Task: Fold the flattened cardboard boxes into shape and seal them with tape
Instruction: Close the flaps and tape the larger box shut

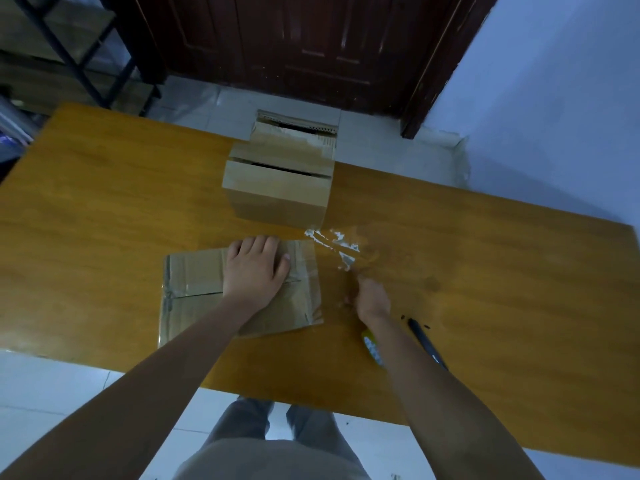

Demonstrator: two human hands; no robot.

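On the bench [104,209], near edge: we are pressing our left hand [254,268] flat on the flattened box [194,296], fingers straight and spread over its upper middle.
Right hand [370,299]: we are reaching just beside the box's right edge, toward a crumpled strip of clear tape [337,245] lying on the wood; blurred, so we cannot tell whether the fingers are closed on anything.
Step in hand: we are judging this as holding the box down while dealing with tape, before folding it into shape.
Next move: we are expecting to need both hands to open the box and square its flaps.
Box looks: lying flat, brown, creased, old glossy tape along its left side and seams.
Farther back: a folded box [277,192] is standing upright, its top slit not closed.
Beside our right forearm: a black pen [424,337] and a yellow object [372,348].
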